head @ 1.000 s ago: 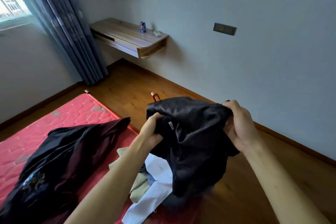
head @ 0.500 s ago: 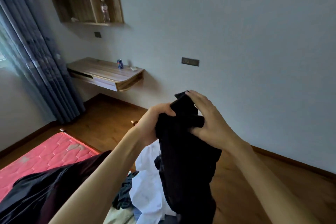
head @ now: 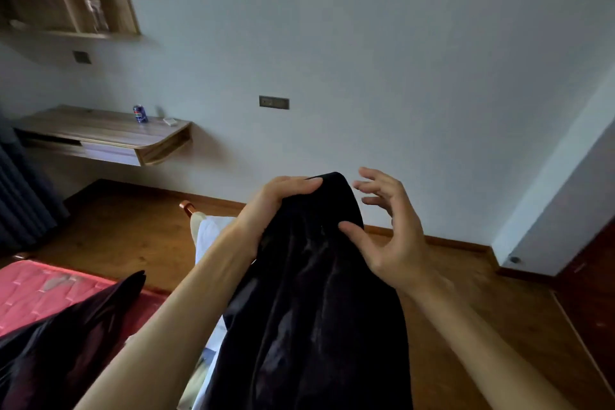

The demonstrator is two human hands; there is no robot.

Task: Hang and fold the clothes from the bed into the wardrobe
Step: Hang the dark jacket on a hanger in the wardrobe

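In the head view, the left hand (head: pixel 273 206) is clenched on the top edge of a black garment (head: pixel 312 303) at frame center, its long axis running straight down to the bottom edge. The right hand (head: pixel 389 236) hangs spread beside it, thumb touching the cloth. Lower left, another dark garment (head: pixel 66 343) lies on the red mattress (head: pixel 36 289).

Left hand (head: pixel 266 210) grips the black garment (head: pixel 309 303) (right hand (head: pixel 389 230) spread, thumb touching).
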